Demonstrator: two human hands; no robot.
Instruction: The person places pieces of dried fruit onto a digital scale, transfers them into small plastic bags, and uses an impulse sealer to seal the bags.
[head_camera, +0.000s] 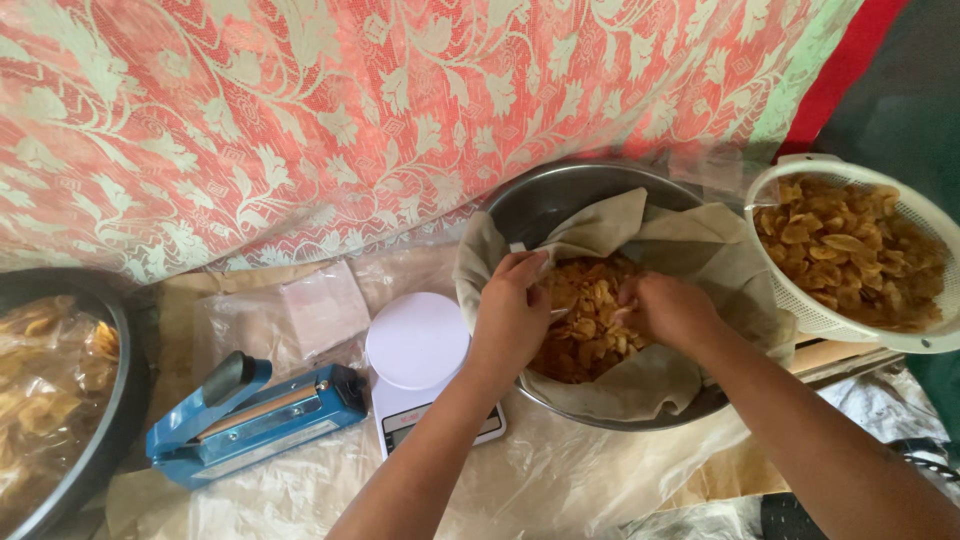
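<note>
Reaching into the paper-lined steel bowl (560, 195), both hands sit in the heap of golden fried chips (588, 320): the left hand (512, 310) curls half-closed over the near edge of the pile, the right hand (668, 310) cupped around chips, though whether it actually grips any I cannot tell. Best handled, I judge, by scooping loosely, since they look brittle. Left of the left hand stand a white scale (418, 345) and blue heat sealer (255, 415); right of the right hand, a white colander (850, 330) of more chips.
</note>
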